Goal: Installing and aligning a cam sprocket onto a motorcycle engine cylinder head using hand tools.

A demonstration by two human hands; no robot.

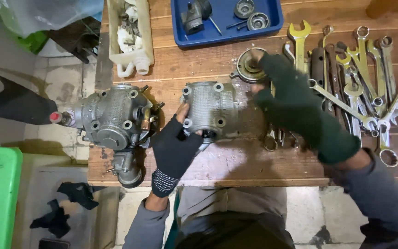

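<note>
Grey cast-metal ribbed housing gripped at its 8 o'clock corner by left hand; right hand fingers closed on round metal flanged disc at the housing's 1 o'clock.

The left hand, in a fingerless black glove, is curled in a grip; the right hand, gloved green, reaches forward, blurred.

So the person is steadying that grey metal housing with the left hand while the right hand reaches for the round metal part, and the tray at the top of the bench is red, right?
Nearly. The tray is blue, not red, as the head view shows. The rest holds: the left hand steadies the grey metal housing, and the right hand reaches to the round metal part on the wooden bench.
</note>
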